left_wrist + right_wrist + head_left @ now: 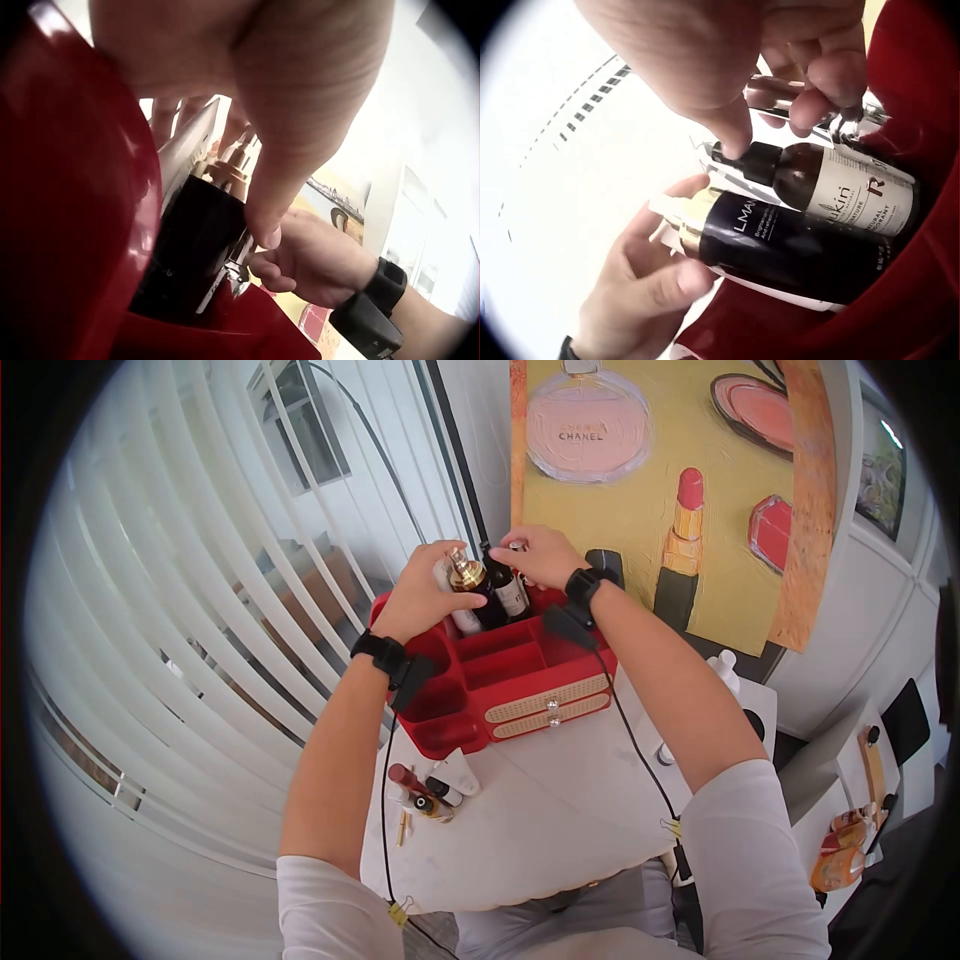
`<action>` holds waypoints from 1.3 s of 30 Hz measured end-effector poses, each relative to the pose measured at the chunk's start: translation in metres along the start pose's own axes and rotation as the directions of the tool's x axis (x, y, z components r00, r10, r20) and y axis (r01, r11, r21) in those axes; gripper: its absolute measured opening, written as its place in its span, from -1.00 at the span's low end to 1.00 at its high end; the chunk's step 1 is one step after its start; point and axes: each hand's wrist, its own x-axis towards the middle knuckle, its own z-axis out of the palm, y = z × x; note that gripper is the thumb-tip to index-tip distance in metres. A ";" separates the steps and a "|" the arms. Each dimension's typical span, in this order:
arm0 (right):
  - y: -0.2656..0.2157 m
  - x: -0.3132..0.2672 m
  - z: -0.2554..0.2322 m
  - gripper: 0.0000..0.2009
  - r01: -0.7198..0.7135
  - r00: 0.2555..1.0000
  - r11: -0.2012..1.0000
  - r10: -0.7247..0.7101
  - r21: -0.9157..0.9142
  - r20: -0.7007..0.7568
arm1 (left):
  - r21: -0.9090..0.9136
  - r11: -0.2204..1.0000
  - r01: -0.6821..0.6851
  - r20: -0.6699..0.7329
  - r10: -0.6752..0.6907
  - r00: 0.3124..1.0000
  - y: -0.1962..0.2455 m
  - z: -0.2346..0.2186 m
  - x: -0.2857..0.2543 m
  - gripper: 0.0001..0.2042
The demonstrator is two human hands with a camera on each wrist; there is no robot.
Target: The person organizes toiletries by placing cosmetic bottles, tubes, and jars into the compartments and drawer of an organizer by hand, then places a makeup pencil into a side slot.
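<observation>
A red organizer (470, 705) stands on the white table (540, 810). In its back compartment stand a black bottle with a gold collar (780, 247) and a brown bottle with a white label (847, 191). My left hand (425, 598) grips the black bottle at its gold top (466, 573), fingers curled round it (649, 281). My right hand (535, 555) pinches a shiny silver item (814, 109) just behind the brown bottle's black cap. In the left wrist view my left thumb (292, 127) lies over the black bottle (195, 240), with the red wall (67, 225) beside it.
Several small cosmetics (425, 790) lie loose on the table left of the organizer's front. A large painting (650, 480) leans behind it. Vertical blinds (200, 560) fill the left. A white pump bottle (727, 670) stands at the right; cables run along both arms.
</observation>
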 end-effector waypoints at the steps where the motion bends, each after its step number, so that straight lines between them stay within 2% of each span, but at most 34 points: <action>1: 0.006 -0.002 -0.005 -0.56 -0.050 0.999 0.997 0.049 0.057 0.021 | -0.119 0.992 0.038 0.045 -0.033 0.998 -0.002 -0.001 -0.001 -0.25; 2: 0.009 -0.005 -0.011 -0.53 -0.101 0.994 0.988 0.097 0.114 0.044 | -0.122 0.992 0.037 0.044 -0.032 0.998 0.008 -0.005 -0.004 -0.25; 4: 0.010 -0.014 -0.023 -0.46 -0.092 0.992 0.993 0.086 0.069 0.093 | -0.142 0.978 0.156 0.081 -0.145 0.986 0.026 -0.015 -0.016 -0.24; 5: 0.007 -0.019 -0.026 -0.46 -0.096 0.992 0.995 0.096 -0.001 0.084 | -0.144 0.977 0.156 0.081 -0.145 0.986 0.023 -0.015 -0.019 -0.24; 7: 0.005 -0.023 -0.027 -0.46 -0.100 0.992 0.993 0.105 -0.069 0.075 | -0.131 0.980 0.147 -0.037 -0.153 0.988 0.018 -0.016 -0.023 -0.25; 8: 0.004 -0.024 -0.027 -0.44 -0.037 0.998 0.941 0.053 -0.336 0.039 | -0.130 0.980 0.149 -0.035 -0.154 0.987 0.018 -0.018 -0.025 -0.25; 9: 0.003 -0.025 -0.026 -0.41 0.017 1.000 0.816 -0.007 -0.578 0.019 | -0.072 0.988 0.135 -0.061 -0.139 0.988 0.018 -0.020 -0.029 -0.28; 10: 0.008 -0.023 -0.024 -0.41 0.018 1.000 0.816 -0.008 -0.577 0.020 | -0.013 0.993 0.121 -0.087 -0.121 0.989 0.019 -0.023 -0.032 -0.32; 12: 0.018 -0.017 -0.021 -0.40 0.054 0.997 0.934 -0.033 -0.352 0.067 | 0.006 0.991 0.133 -0.122 -0.131 0.984 0.019 -0.027 -0.038 -0.35; 13: 0.016 -0.019 -0.019 -0.40 0.057 0.997 0.935 -0.034 -0.351 0.070 | 0.024 0.989 0.146 -0.155 -0.140 0.978 0.018 -0.029 -0.042 -0.38; 15: 0.012 -0.024 -0.015 -0.40 -0.151 0.970 0.988 0.151 -0.015 0.192 | -0.007 0.986 0.170 -0.162 -0.168 0.972 0.011 -0.034 -0.048 -0.43; 16: 0.016 -0.023 -0.012 -0.40 -0.148 0.969 0.989 0.148 -0.014 0.196 | -0.040 0.981 0.190 -0.169 -0.194 0.966 0.010 -0.036 -0.050 -0.47; 18: 0.027 -0.021 -0.004 -0.41 -0.010 0.951 0.999 0.022 -0.039 0.309 | -0.089 0.978 0.191 -0.176 -0.204 0.963 0.009 -0.040 -0.055 -0.50; 19: 0.027 -0.021 -0.002 -0.41 -0.008 0.949 0.999 0.019 -0.038 0.314 | -0.141 0.972 0.187 -0.178 -0.211 0.961 0.009 -0.041 -0.058 -0.53; 22: 0.033 -0.022 0.004 -0.35 0.002 0.951 0.998 0.018 -0.063 0.307 | -0.233 0.956 0.181 -0.177 -0.224 0.958 0.006 -0.041 -0.059 -0.58; 24: 0.048 -0.022 0.016 -0.19 0.003 0.964 0.991 0.032 -0.131 0.264 | -0.240 0.951 0.196 -0.155 -0.237 0.959 0.006 -0.042 -0.057 -0.61; 25: 0.027 -0.032 0.013 -0.09 -0.062 0.958 0.983 0.106 -0.171 0.265 | -0.247 0.945 0.214 -0.128 -0.251 0.960 0.007 -0.041 -0.057 -0.64; 28: 0.018 -0.036 0.016 -0.08 -0.071 0.966 0.966 0.129 -0.250 0.223 | -0.194 0.954 0.230 -0.126 -0.257 0.958 0.020 -0.042 -0.059 -0.70; 30: 0.015 -0.041 0.014 -0.03 -0.073 0.968 0.964 0.131 -0.255 0.216 | -0.346 0.925 0.159 -0.171 -0.228 0.959 0.009 -0.040 -0.063 -0.72; 33: 0.027 -0.043 0.002 -0.07 -0.001 0.970 0.979 0.051 -0.205 0.238 | -0.337 0.921 0.196 -0.176 -0.267 0.948 0.026 -0.045 -0.079 -0.73; 35: 0.025 -0.043 0.000 -0.10 -0.008 0.967 0.958 0.079 -0.285 0.241 | -0.187 0.976 0.111 -0.255 -0.157 0.954 0.024 -0.051 -0.090 -0.72; 36: 0.026 -0.043 0.002 -0.11 0.012 0.971 0.948 0.066 -0.319 0.231 | -0.184 0.975 0.125 -0.250 -0.170 0.953 0.025 -0.054 -0.100 -0.72; 38: 0.022 -0.044 0.001 -0.12 -0.019 0.962 0.950 0.103 -0.312 0.255 | -0.016 0.999 0.044 -0.303 -0.047 0.952 0.035 -0.061 -0.122 -0.75; 39: 0.019 -0.045 -0.001 -0.12 -0.047 0.951 0.948 0.139 -0.314 0.277 | -0.005 0.998 0.056 -0.326 -0.055 0.944 0.037 -0.063 -0.133 -0.79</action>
